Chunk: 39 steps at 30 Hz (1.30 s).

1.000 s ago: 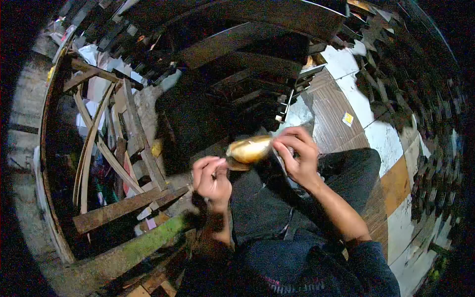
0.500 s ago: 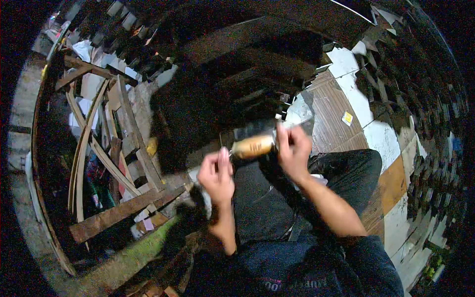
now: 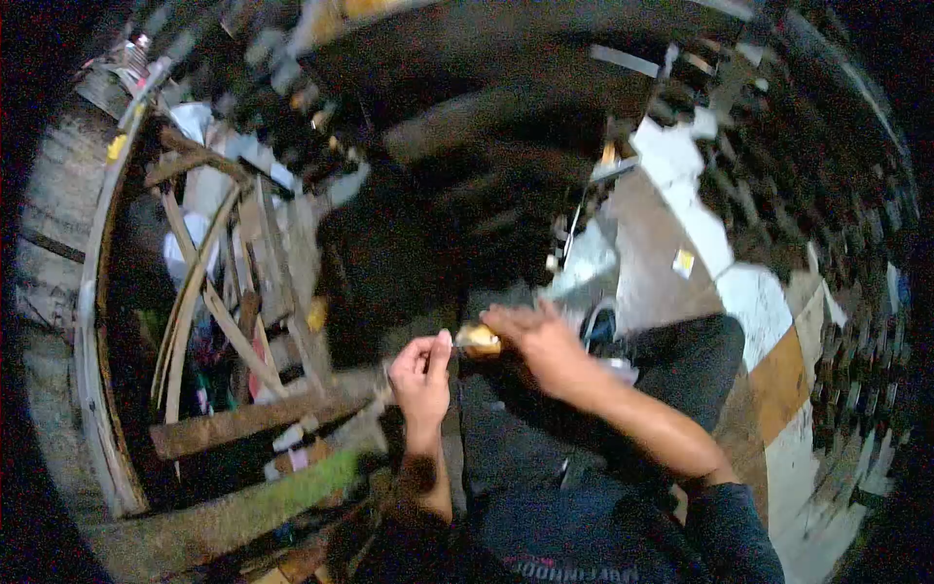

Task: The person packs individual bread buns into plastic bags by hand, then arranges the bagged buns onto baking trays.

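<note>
A small tan, roughly cylindrical piece (image 3: 479,339) with a shiny surface is held above my lap. My left hand (image 3: 422,378) is closed in a pinch at its left end, thumb pointing up. From the right, my right hand (image 3: 547,348) reaches over it with fingers stretched out flat, the fingertips right along its top edge. Part of the piece is hidden under those fingers, and motion blurs it. Beneath both hands are my dark trousers (image 3: 511,414).
On the left, several wooden strips (image 3: 233,331) lie crossed in a heap beside a thick plank (image 3: 258,420). A mossy board (image 3: 292,496) lies below them. To the right, flooring of mixed pieces carries a small yellow-and-white packet (image 3: 683,262). A pale cable loop (image 3: 600,316) rests near my right knee.
My right hand has gone from pinching the right end of the tan piece to lying stretched over it. The piece has come lower, and my left hand keeps its pinch.
</note>
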Tool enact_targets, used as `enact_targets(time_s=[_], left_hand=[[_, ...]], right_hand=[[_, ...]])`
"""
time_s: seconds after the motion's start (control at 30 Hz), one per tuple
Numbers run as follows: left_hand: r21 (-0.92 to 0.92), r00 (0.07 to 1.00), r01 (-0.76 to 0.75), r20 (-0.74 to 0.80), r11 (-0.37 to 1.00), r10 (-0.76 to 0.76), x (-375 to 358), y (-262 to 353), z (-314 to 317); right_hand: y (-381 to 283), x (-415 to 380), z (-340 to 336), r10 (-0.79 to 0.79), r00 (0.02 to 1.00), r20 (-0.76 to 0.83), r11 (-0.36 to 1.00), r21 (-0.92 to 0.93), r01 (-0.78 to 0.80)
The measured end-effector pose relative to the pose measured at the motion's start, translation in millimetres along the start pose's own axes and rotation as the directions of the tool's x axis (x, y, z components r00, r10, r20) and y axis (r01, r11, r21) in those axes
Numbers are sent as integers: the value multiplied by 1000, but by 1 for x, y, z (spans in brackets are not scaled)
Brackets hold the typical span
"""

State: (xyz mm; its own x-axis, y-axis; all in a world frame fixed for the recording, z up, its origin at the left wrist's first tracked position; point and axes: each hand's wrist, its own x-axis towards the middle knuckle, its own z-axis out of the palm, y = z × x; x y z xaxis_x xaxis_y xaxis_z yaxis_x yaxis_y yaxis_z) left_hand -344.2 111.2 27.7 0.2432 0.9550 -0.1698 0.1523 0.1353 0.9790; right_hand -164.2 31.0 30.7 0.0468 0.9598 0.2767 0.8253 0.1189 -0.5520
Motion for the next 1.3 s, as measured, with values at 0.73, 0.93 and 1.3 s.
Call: enact_targets(time_s=[0.73, 0.93, 1.3], left_hand=[[134, 421, -593, 892, 794, 165, -6, -146, 143], [276, 488, -740, 848, 613, 207, -18, -109, 157], [-110, 644, -142, 745, 984, 176, 23, -26, 162]], right_hand=[[39, 0, -108, 37, 988, 147, 998, -58, -29], [119, -150, -12, 482, 833, 271, 870, -33, -492], [84, -93, -133, 349, 876, -333, 933, 209, -292]])
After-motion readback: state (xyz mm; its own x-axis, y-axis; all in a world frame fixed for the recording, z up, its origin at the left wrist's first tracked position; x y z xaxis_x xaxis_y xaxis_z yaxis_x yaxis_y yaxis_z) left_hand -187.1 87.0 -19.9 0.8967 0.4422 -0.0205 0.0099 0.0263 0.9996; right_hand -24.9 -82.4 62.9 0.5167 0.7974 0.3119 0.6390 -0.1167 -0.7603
